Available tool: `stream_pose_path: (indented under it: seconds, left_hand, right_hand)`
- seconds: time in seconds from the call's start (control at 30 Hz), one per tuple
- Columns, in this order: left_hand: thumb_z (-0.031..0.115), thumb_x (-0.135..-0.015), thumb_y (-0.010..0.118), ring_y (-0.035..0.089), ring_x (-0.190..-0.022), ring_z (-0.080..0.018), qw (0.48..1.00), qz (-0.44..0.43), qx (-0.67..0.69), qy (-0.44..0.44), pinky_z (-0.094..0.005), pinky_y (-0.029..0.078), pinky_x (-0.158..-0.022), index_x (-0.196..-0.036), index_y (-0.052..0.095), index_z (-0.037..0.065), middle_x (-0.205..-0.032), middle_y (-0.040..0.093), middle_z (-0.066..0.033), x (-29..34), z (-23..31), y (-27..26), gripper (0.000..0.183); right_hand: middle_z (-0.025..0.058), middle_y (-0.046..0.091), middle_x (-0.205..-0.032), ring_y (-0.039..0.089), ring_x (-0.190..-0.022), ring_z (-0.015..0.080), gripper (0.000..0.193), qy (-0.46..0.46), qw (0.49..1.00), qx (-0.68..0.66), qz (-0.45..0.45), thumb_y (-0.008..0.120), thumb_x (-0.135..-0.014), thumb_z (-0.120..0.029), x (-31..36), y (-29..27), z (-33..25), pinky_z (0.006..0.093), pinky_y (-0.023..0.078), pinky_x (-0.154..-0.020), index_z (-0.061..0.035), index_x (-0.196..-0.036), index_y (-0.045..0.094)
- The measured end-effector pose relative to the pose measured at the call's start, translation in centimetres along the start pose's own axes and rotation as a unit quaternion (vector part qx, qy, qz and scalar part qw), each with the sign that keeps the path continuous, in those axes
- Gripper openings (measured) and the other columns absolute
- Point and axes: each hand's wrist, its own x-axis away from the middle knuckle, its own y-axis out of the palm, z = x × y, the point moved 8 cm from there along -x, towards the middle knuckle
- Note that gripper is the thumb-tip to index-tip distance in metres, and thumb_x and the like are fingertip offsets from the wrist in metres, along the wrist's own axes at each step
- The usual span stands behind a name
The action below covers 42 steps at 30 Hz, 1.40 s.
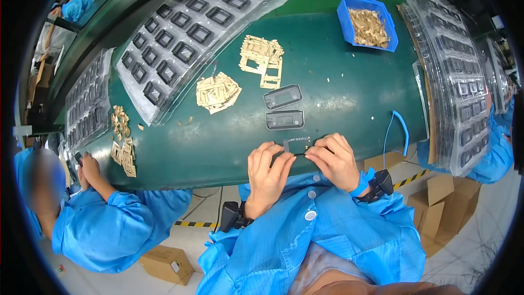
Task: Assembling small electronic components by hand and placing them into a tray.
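Close to the table's near edge, my left hand [267, 170] and my right hand [334, 162] pinch opposite ends of a thin dark rectangular frame-like part [297, 140]. Small pale and gold spots show along it; my fingertips cover its near corners. Just beyond it lie two dark rectangular plastic housings, each with a window: the nearer housing [285, 120] sits straight, while the farther housing [282, 97] is slightly turned. Farther off are a pile of tan cut-out sheets [262, 57] and, to its left, another tan pile [218, 92].
Clear trays of dark frames [180, 19] stretch across the back left, with more stacked trays [456, 71] at right. A blue bin [392, 38] holds tan scraps. A blue coiled cord [405, 134] lies right of me. A co-worker [117, 224] sits at left beside tan pieces [128, 158].
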Motion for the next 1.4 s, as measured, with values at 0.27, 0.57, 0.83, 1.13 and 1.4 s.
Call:
stream_pose_path:
  seconds: [0.27,0.57,0.83,1.13,1.4]
  left_hand:
    - [0.022,-0.076,0.081,0.049,-0.116,-0.0275,0.994,-0.055,-0.088,-0.028,-0.0437,0.027,-0.091,-0.091,0.071,0.017,-0.117,0.057,-0.0025,0.0,0.0,0.0,0.019]
    - [0.021,-0.073,0.084,0.045,-0.117,-0.0286,0.992,-0.110,-0.042,-0.046,-0.0457,0.026,-0.090,-0.089,0.071,0.018,-0.118,0.056,-0.0035,-1.3,-0.8,-0.3,0.020]
    - [0.019,-0.075,0.083,0.043,-0.117,-0.0283,0.989,-0.132,-0.019,-0.070,-0.0444,0.025,-0.089,-0.084,0.072,0.014,-0.118,0.054,-0.0053,-2.0,-1.6,-0.5,0.015]
    - [0.019,-0.071,0.086,0.042,-0.108,-0.0259,0.967,-0.193,-0.010,-0.165,-0.0420,0.025,-0.086,-0.086,0.071,0.014,-0.109,0.049,-0.0030,-3.1,-2.9,-0.1,0.022]
    - [0.025,-0.067,0.090,0.039,-0.109,-0.0243,0.956,-0.183,0.010,-0.227,-0.0395,0.024,-0.086,-0.087,0.069,0.018,-0.109,0.045,-0.0005,-2.5,-3.8,0.3,0.030]
  right_hand:
    - [0.0057,0.058,-0.088,0.055,-0.083,0.0249,0.014,0.046,0.998,-0.002,-0.038,0.076,-0.078,-0.008,-0.4,0.0,-0.1,0.0354,0.042,-0.070,-0.0052,-0.090,0.068]
    - [0.0056,0.055,-0.087,0.053,-0.084,0.0253,0.013,0.087,0.994,-0.006,-0.063,0.076,-0.079,-0.009,-1.0,0.4,0.4,0.0362,0.039,-0.071,-0.0061,-0.087,0.067]
    - [0.0047,0.055,-0.086,0.052,-0.084,0.0248,0.011,0.101,0.993,-0.016,-0.056,0.076,-0.080,-0.010,-0.9,0.3,0.6,0.0359,0.038,-0.072,-0.0073,-0.087,0.067]
    - [0.0033,0.055,-0.079,0.052,-0.081,0.0226,0.011,0.167,0.981,0.006,-0.097,0.076,-0.075,-0.011,-1.7,0.4,1.2,0.0353,0.036,-0.070,-0.0091,-0.080,0.066]
    - [0.0006,0.054,-0.070,0.053,-0.078,0.0214,0.022,0.239,0.948,-0.050,-0.207,0.080,-0.075,-0.013,-2.5,1.3,3.2,0.0363,0.036,-0.070,-0.0128,-0.086,0.061]
